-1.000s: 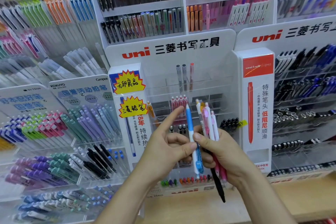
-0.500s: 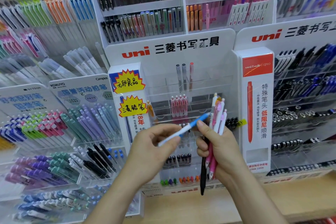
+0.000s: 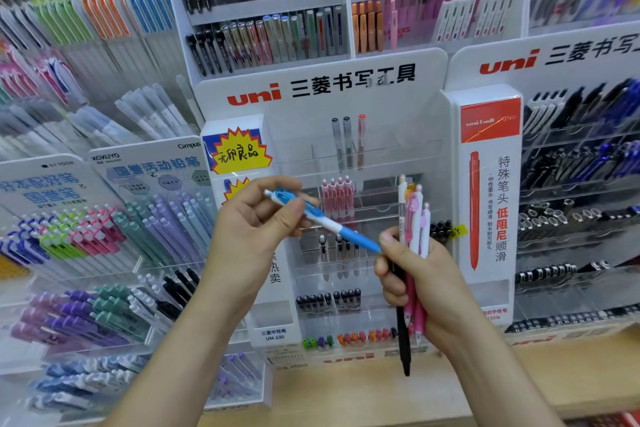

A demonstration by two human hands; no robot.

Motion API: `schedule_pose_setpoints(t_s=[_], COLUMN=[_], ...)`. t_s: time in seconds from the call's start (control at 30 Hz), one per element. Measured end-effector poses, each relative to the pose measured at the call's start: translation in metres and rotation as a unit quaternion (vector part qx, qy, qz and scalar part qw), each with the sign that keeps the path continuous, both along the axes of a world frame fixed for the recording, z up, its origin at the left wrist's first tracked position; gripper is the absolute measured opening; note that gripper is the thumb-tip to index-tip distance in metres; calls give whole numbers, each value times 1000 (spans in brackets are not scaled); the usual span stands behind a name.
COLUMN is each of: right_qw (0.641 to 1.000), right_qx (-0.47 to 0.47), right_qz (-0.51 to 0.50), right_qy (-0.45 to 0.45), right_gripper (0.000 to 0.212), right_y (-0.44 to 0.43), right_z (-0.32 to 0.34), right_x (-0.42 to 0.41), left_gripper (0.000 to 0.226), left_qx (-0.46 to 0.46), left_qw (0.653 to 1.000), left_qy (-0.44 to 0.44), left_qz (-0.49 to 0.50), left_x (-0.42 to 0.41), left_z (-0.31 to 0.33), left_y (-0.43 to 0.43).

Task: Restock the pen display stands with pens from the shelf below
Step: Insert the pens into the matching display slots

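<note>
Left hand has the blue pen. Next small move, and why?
Probably lift the blue pen clear of the pens in the right hand and turn it upright towards the uni stand: the left hand pinches it tilted, tip by the right thumb, and the stand's tiers look sparse.

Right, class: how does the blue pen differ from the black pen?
Colour: the blue pen is blue and white; the black pen is black where it shows.
Pose: the blue pen slants down to the right; the black pen hangs nearly upright.
Hold: the left hand holds the blue pen alone; the right hand holds the black pen bunched with pink and white pens.
Both are in hand, in front of the uni stand.
</note>
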State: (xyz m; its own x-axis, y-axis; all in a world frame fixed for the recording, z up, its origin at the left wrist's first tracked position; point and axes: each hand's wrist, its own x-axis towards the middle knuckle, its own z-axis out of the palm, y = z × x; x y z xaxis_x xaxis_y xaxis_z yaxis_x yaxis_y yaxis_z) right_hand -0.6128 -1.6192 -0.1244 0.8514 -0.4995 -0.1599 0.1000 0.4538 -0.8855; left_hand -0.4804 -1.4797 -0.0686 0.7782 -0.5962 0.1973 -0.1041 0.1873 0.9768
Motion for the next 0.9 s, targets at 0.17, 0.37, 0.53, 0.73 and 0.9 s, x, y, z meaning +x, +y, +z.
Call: schedule_pose_setpoints(t_s=[0.17, 0.37, 0.53, 0.73, 0.9], right_qw=[986, 978, 983, 990, 989], right_qx=[157, 194, 171, 104, 94], right_qz=[31, 34, -17, -49, -61], right_qy=[-41, -66, -67, -78, -101], right_gripper=[19, 25, 25, 20, 20], right_y=[-5, -9, -18, -29, -37], right_z=[1, 2, 1, 7, 8], right_x=[1, 1, -6, -12, -17], left_gripper=[36, 37, 33, 33, 33], left_qx=[-70, -13, 53, 5, -23], left_qw=[995, 1000, 995, 990, 977], left_qy=[56, -12, -87, -132, -206], left_qz=[-44, -11, -6, -51, -55], left_x=[5, 14, 18, 12, 6], left_z=[15, 27, 23, 40, 53], left_y=[-4, -6, -3, -25, -61])
